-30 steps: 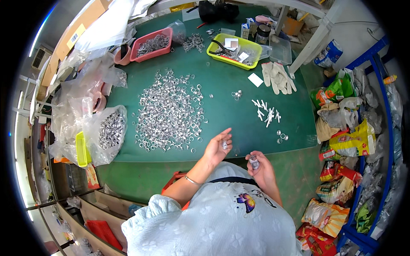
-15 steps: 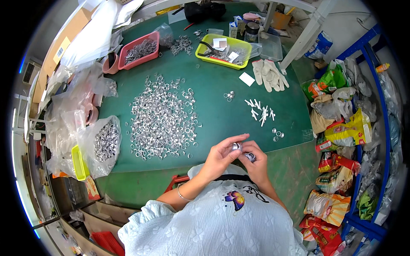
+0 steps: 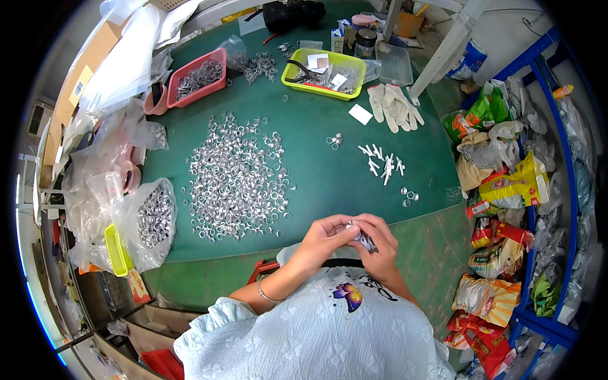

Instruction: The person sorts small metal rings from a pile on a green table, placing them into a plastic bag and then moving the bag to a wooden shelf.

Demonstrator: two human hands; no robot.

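Observation:
Close to my body, just off the table's front edge, my left hand (image 3: 326, 239) and my right hand (image 3: 380, 246) meet, fingers closed. Several silver metal rings (image 3: 365, 240) show in the curl of my right hand. A bit of shiny metal shows between both hands' fingertips, mostly hidden by them. On the green table (image 3: 316, 171), a broad spread of loose silver rings (image 3: 237, 177) lies to the left. Small white sticks (image 3: 384, 164) lie to the right, with a few rings (image 3: 408, 196) near them and another small cluster of rings (image 3: 334, 140) farther back.
At the back stand a pink tray (image 3: 218, 81) of metal pieces and a yellow-green basket (image 3: 326, 92). White gloves (image 3: 396, 107) and a white card (image 3: 360, 114) lie right. A plastic bag of rings (image 3: 155, 218) sits left. A blue rack (image 3: 557, 126) with bags stands right.
My fingertips have come together, covering the ring that showed in my left hand's pinch. The whole view has shifted slightly.

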